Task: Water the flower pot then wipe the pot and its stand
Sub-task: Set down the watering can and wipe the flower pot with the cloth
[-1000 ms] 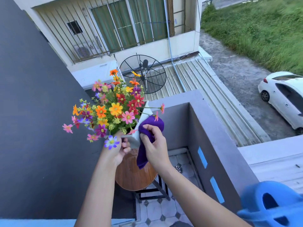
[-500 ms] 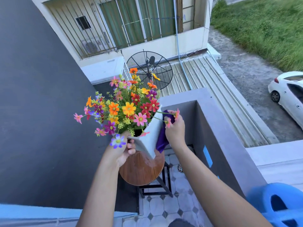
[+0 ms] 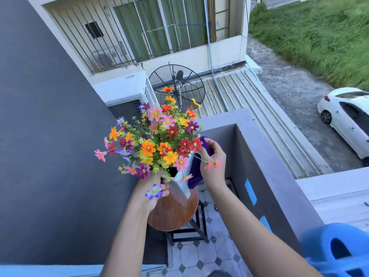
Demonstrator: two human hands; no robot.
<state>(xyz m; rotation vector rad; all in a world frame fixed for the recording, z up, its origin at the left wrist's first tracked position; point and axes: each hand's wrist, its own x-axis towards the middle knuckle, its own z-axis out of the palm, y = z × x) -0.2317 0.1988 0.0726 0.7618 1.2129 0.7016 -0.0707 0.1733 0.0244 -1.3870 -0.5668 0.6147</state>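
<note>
A white flower pot (image 3: 180, 181) full of bright mixed flowers (image 3: 159, 142) is tilted and lifted above a round wooden stand (image 3: 175, 212) with black legs. My left hand (image 3: 153, 189) grips the pot's near side from below, partly hidden by blooms. Against the pot's right side, my right hand (image 3: 213, 166) presses a purple cloth (image 3: 196, 170). The cloth hangs down between the pot and my palm.
A grey balcony parapet (image 3: 259, 160) runs along the right, close to my right hand. A dark wall (image 3: 50, 136) stands on the left. A blue watering can (image 3: 337, 250) sits at the lower right on the ledge. Tiled floor (image 3: 199, 256) lies below the stand.
My right hand with the cloth has slid up from the pot's front to its right side near the rim. The pot has stayed held in my left hand.
</note>
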